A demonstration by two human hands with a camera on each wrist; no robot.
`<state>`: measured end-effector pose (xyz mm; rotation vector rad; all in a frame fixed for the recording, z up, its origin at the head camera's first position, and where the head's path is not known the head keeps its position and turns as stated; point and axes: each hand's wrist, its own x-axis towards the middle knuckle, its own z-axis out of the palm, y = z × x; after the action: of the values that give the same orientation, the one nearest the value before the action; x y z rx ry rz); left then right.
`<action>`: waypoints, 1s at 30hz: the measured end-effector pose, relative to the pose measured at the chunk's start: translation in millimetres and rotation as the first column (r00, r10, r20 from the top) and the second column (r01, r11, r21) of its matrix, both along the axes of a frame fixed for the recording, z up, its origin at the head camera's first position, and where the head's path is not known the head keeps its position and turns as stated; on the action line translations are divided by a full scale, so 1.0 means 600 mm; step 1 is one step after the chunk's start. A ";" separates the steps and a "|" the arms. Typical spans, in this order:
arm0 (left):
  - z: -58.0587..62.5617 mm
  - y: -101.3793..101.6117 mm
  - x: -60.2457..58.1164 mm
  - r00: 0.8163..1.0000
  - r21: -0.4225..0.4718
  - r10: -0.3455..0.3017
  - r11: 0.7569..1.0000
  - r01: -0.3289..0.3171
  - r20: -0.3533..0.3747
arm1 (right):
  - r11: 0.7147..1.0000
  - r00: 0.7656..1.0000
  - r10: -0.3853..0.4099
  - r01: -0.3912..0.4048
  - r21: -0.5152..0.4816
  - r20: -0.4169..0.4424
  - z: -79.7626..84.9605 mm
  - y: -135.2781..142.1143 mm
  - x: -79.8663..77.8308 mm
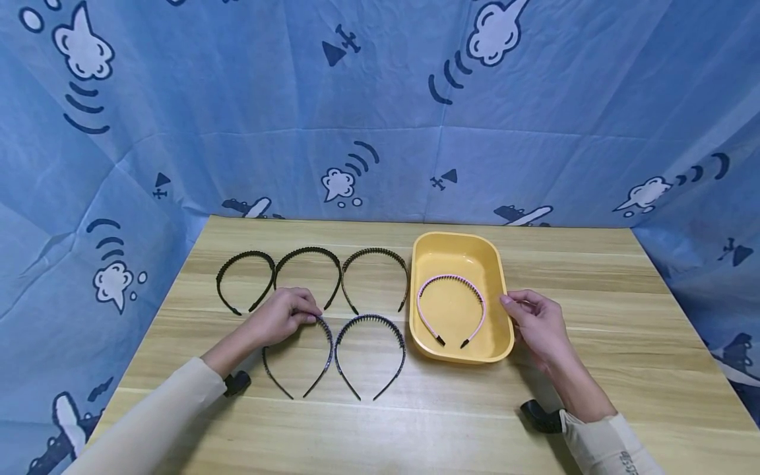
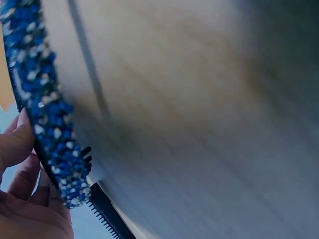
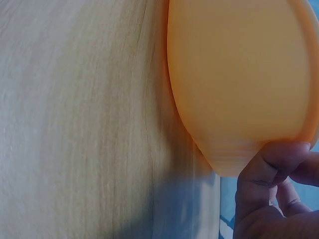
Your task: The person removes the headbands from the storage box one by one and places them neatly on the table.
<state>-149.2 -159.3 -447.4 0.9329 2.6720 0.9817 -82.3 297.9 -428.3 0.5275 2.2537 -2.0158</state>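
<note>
My left hand (image 1: pixel 285 313) pinches the top of a headband (image 1: pixel 328 343) in the front row. Up close in the left wrist view, that headband (image 2: pixel 47 114) is covered in blue and silvery beads, with small teeth on its inner side. My right hand (image 1: pixel 540 326) holds the right side of a yellow plastic tub (image 1: pixel 418 264) at its rim. Thumb and fingers (image 3: pixel 279 164) meet at the tub's edge in the right wrist view. Inside the tub lies a pink headband (image 1: pixel 451 277) with dark tips, its ends pointing toward me.
Left of the tub, a back row holds a black headband (image 1: pixel 222 270), another dark headband (image 1: pixel 309 249) and a brownish toothed headband (image 1: pixel 375 251). Beside the pinched one lies a further dark toothed headband (image 1: pixel 371 318). All rest on a wood-grain table (image 1: pixel 451 422) before a blue patterned curtain (image 1: pixel 386 79).
</note>
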 end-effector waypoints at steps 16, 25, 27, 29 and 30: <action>-0.002 0.000 -0.002 0.998 -0.062 -0.016 0.998 0.013 -0.060 | 0.999 1.000 -0.002 0.002 -0.041 0.001 0.000 0.001 0.000; -0.002 0.002 -0.002 0.998 -0.068 -0.008 0.998 0.004 -0.061 | 0.999 1.000 -0.003 0.003 -0.045 -0.004 0.001 0.000 0.001; -0.003 0.002 -0.002 0.998 -0.073 -0.006 0.997 0.002 -0.058 | 0.999 1.000 -0.003 0.003 -0.039 -0.005 0.002 -0.001 0.001; -0.003 0.002 -0.003 0.999 -0.080 -0.004 0.997 0.000 -0.051 | 0.999 1.000 0.001 -0.001 -0.033 -0.007 0.001 -0.001 0.001; -0.002 0.002 -0.004 0.999 -0.085 -0.003 0.996 -0.001 -0.046 | 1.000 1.000 0.004 -0.004 -0.027 -0.009 0.001 -0.001 0.002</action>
<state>-151.5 -158.0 -448.9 0.9499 2.7269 0.8495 -81.4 297.5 -427.7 0.5125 2.2267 -2.0481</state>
